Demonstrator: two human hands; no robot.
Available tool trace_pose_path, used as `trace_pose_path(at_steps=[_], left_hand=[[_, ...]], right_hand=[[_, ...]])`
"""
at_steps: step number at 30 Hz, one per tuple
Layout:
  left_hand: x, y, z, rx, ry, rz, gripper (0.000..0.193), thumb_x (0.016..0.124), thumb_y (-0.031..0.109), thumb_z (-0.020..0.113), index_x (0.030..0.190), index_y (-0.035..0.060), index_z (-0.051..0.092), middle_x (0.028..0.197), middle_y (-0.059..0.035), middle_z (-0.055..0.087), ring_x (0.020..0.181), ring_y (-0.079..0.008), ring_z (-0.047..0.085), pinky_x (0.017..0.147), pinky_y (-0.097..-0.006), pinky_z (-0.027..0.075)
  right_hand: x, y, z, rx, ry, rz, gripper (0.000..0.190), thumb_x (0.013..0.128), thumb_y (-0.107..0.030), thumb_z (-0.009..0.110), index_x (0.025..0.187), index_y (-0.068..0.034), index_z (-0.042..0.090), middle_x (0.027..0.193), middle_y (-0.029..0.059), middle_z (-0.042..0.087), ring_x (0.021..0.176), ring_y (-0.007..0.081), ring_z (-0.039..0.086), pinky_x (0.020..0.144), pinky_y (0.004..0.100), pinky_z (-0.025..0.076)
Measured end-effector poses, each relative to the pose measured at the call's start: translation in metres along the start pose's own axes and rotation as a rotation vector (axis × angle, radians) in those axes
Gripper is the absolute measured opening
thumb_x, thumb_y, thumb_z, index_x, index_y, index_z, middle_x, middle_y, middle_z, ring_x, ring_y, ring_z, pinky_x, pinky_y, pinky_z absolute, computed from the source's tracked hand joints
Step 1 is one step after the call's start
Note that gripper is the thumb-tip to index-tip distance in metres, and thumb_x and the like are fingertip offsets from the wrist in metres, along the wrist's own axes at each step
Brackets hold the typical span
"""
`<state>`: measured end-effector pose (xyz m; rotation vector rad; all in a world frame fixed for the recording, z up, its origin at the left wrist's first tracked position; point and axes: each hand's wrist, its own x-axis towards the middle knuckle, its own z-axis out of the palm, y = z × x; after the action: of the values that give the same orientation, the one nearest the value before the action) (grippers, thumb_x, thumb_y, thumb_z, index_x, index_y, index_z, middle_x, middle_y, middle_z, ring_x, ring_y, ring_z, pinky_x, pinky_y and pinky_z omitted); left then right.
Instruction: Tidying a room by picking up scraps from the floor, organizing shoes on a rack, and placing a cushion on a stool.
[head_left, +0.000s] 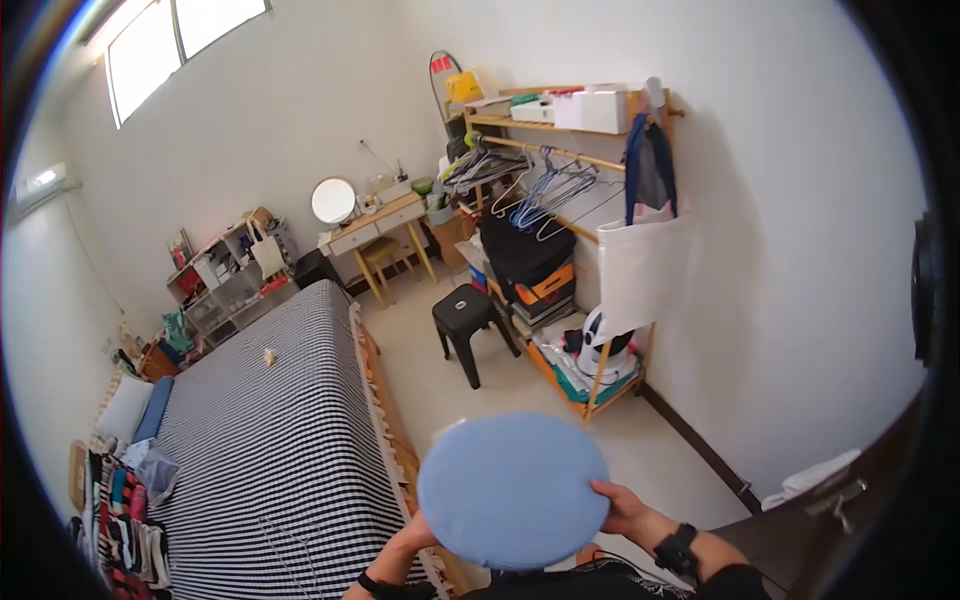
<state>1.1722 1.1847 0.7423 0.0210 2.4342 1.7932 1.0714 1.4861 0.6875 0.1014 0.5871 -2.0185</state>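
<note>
A round, light-blue seat cushion (514, 491) is held up in front of my body, its flat face towards the camera. My right hand (626, 510) grips the cushion's right edge, with the thumb on the front face. On the lower left edge is my left hand (421, 531), its fingers hidden behind the cushion. Ahead on the floor stands a black plastic stool (465, 306) with a bare top. To the left, a bed (285, 420) is covered by a black-and-white checked spread.
A wooden clothes rack (592, 157) with several hangers stands along the right wall, a white bag (641, 270) hanging at its end. Further back are a desk (375, 223) and a round mirror (333, 200). Folded clothes (124, 517) lie on the bed's left. A dark door (810, 532) is at lower right.
</note>
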Motion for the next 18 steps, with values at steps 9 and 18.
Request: trace_pose_path(at_steps=[9,18], left_hand=[[0.054,-0.069,-0.101,0.128,0.762,-0.194,0.042,0.073,0.017,0.062,0.109,-0.0011,0.050,0.107,-0.0140,0.056,0.101,-0.0252,0.052,0.085,-0.0344,0.041],[0.223,-0.125,-0.270,0.038,0.943,-0.116,0.041,0.069,0.016,0.065,0.105,-0.0002,0.053,0.103,-0.0137,0.058,0.098,-0.0233,0.054,0.082,-0.0329,0.042]], right_hand=[[0.249,-0.074,0.052,-0.319,-0.158,0.467,0.063,0.086,-0.055,0.030,0.130,-0.011,0.027,0.127,0.0094,0.038,0.116,0.0234,0.038,0.099,0.0421,0.028],[0.484,-0.112,0.095,-1.095,-0.402,0.318,0.055,0.085,-0.033,0.051,0.127,-0.002,0.033,0.125,0.0119,0.042,0.114,0.0191,0.039,0.096,0.0320,0.029]])
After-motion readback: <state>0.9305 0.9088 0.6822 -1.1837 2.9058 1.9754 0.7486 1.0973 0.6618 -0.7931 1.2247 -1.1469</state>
